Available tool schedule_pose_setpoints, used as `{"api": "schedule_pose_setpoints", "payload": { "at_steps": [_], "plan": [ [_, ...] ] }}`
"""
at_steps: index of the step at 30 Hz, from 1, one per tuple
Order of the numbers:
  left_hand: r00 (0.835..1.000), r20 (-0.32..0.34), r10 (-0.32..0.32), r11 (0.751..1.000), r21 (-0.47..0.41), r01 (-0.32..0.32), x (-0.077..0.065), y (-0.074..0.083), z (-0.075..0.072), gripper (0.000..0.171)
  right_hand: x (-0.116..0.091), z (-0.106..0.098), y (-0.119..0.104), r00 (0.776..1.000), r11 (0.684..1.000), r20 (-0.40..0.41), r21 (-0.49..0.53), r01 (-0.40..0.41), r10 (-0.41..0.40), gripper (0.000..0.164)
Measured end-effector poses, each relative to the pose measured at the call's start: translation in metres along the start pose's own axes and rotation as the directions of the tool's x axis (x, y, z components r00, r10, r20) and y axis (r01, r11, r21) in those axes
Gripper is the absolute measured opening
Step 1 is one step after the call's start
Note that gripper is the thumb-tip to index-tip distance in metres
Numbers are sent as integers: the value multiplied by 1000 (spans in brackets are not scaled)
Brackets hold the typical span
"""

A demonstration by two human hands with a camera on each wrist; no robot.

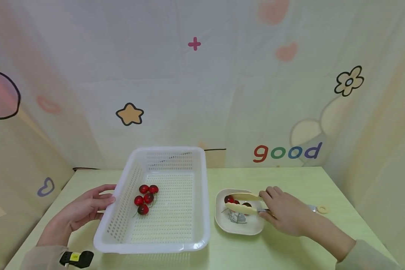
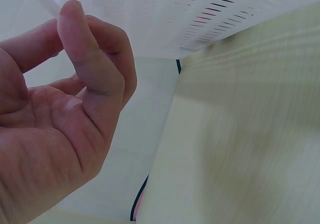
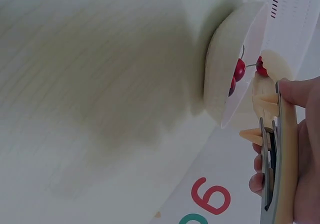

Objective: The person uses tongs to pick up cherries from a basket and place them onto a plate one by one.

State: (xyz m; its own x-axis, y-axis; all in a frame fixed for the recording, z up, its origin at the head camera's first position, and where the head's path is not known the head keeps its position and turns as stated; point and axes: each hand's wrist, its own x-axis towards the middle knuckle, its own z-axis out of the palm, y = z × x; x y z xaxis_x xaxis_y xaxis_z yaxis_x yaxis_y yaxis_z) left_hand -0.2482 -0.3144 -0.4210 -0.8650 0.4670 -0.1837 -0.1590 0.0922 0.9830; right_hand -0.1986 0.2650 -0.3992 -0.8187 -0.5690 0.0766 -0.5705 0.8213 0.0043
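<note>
My left hand (image 1: 84, 206) holds the left rim of a white plastic basket (image 1: 152, 248), its thumb and bent fingers at the edge in the left wrist view. Several dark red cherries (image 1: 148, 198) lie on the basket's floor, toward the left. With my right hand (image 1: 285, 213) I grip cream-tipped tongs (image 1: 241, 208) over a small white dish (image 1: 239, 228). One cherry (image 1: 228, 199) in the dish sits between the spread tong tips, near their ends. More cherries (image 3: 240, 70) lie beside it, partly hidden by the tongs.
Both containers stand on a pale green table (image 1: 233, 251), the dish just right of the basket. Behind the table hangs a printed cloth (image 1: 195, 93), with more cloth at both sides. The tongs' ring end (image 1: 322, 209) sticks out behind my right wrist.
</note>
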Motion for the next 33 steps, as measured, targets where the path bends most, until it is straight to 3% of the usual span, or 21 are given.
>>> {"api": "schedule_pose_setpoints", "payload": {
  "at_steps": [11,26,33],
  "plan": [
    [1000,3,5,1000,-3,-5,0,0,-1,49,-1,13,-2,999,1000,25,-13,23,-22,46],
    [1000,2,3,1000,5,-3,-1,-2,-2,49,9,26,2,992,965,-77,-250,79,-101,48],
    [1000,20,16,1000,-12,-16,0,-2,-2,43,13,29,1,993,963,-78,-260,66,-89,54]
  ]
}}
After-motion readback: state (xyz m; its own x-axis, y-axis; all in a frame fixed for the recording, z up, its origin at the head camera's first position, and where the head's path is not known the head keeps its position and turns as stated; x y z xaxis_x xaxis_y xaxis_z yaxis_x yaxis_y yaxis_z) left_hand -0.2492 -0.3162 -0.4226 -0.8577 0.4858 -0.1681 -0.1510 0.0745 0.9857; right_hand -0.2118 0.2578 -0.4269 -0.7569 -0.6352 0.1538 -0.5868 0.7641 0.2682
